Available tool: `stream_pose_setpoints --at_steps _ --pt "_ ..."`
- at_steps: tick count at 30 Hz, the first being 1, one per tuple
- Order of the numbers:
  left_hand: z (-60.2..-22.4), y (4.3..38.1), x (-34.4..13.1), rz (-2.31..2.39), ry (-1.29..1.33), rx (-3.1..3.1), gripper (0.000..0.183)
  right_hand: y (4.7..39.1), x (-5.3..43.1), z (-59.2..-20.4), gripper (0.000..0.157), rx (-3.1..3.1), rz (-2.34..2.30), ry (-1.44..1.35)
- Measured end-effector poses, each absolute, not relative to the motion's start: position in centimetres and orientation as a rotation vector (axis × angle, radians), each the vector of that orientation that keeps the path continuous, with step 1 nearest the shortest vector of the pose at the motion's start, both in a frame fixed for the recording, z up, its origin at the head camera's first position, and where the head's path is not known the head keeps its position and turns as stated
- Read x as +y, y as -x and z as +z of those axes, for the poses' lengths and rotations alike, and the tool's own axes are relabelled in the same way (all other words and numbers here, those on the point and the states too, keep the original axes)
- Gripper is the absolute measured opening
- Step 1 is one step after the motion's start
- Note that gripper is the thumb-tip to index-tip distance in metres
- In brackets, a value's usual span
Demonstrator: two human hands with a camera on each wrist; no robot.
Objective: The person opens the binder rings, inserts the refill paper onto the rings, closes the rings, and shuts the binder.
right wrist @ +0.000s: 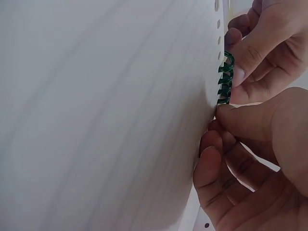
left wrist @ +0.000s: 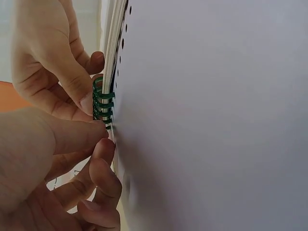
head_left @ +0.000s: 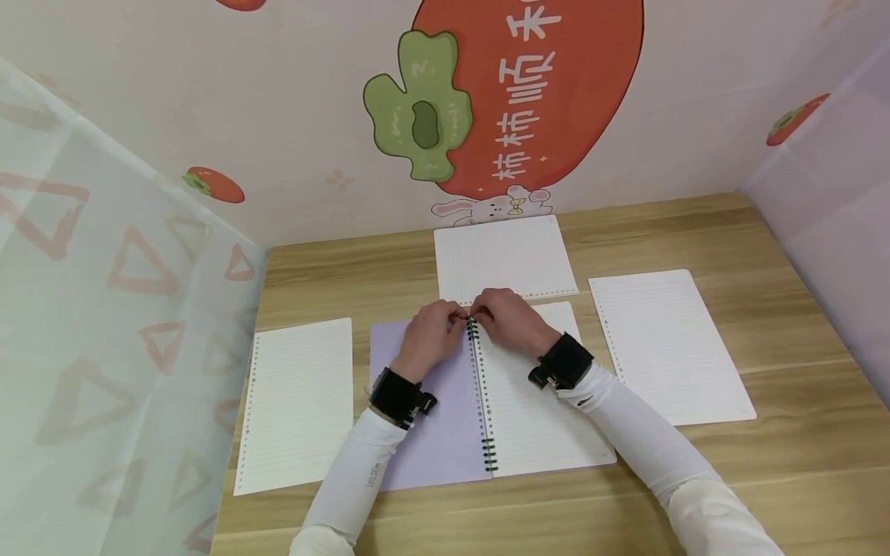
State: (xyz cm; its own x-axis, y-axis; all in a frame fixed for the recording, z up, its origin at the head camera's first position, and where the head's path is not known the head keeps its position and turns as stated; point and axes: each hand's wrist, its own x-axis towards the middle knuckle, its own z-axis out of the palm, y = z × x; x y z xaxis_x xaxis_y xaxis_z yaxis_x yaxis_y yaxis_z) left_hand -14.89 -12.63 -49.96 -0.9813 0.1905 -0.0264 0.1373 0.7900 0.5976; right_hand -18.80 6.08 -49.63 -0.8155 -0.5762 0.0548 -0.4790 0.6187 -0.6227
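Observation:
An opened loose-leaf notebook lies on the table, its purple cover on the left and lined pages on the right. Short green binding rings sit at the bottom of the spine, and another set of green rings is at the top. My left hand pinches the top rings from the cover side. From the page side, my right hand pinches the same rings, thumb beside the page edge. Fingertips of both hands nearly meet there and partly hide the rings.
Loose punched sheets lie around the notebook: one stack to the left, another to the right, a third behind it. A patterned wall rises at the table's back, with side walls left and right.

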Motion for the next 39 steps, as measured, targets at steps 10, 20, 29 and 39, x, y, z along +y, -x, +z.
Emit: stream_pose_setpoints --at_steps 10,20,29,39 --pt "-49.5 14.1 -12.9 0.934 -0.289 2.904 0.009 18.2 6.7 -49.3 0.018 2.704 -1.01 0.927" --pt "-49.5 13.3 -13.1 0.888 -0.392 2.887 0.004 16.7 7.0 -49.3 0.013 2.647 -0.985 0.993" --pt "-50.0 13.1 -12.8 0.873 -0.355 2.895 0.005 16.1 6.9 -49.9 0.011 2.644 -0.986 1.004" --pt "-50.0 13.0 -12.4 0.908 -0.347 2.917 0.005 16.3 7.1 -49.9 0.011 2.62 -1.043 0.988"
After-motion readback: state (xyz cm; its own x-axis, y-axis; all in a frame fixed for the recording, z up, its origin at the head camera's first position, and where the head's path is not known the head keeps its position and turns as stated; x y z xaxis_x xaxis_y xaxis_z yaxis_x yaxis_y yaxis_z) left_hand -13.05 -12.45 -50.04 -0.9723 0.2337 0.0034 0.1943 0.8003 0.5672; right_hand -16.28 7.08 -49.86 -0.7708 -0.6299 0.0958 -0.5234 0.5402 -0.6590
